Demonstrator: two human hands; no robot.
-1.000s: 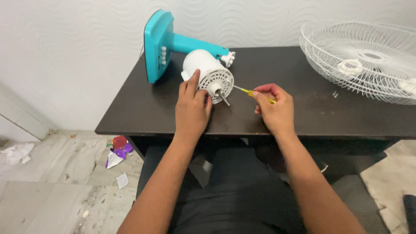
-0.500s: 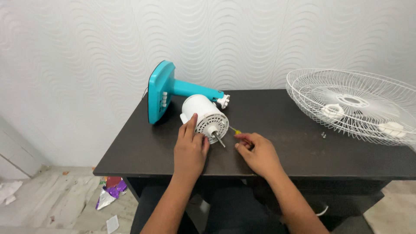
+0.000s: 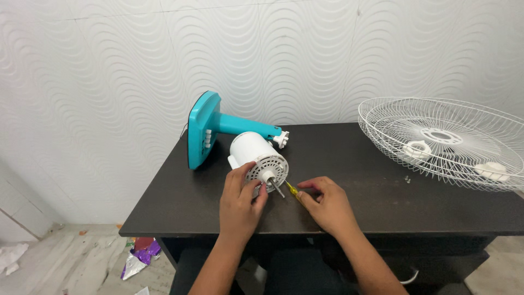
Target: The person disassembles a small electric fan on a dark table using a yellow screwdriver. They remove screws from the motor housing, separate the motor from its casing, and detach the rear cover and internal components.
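Where the dark table (image 3: 382,202) stands against the wave-patterned wall, it bears every part of a dismantled desk fan, laid out so that each piece lies flat and within reach. Largest is the white wire guard (image 3: 447,142), resting dish-like at the right end of the table; inside its bowl lie two small white plastic fittings (image 3: 416,148), kept from rolling by the curved wires, while a small dark piece, too small to identify, lies on the tabletop just beside its rim. Next, the teal fan stand (image 3: 203,131) is tipped on its side, base toward the wall's left, so that the attached white motor housing (image 3: 256,155) points its vented face and bare metal shaft (image 3: 276,187) toward the person. Left hand (image 3: 240,199): fingers spread and pressed against the front of the housing, apparently steadying it; it encloses nothing. Right hand (image 3: 325,205): fingers curled in a loose closed grip around the yellow-handled screwdriver (image 3: 292,188), whose tip lies near the foot of the housing, just beside the shaft. Below the table edge, crumpled purple and silver wrappers (image 3: 139,251) lie on the floor.
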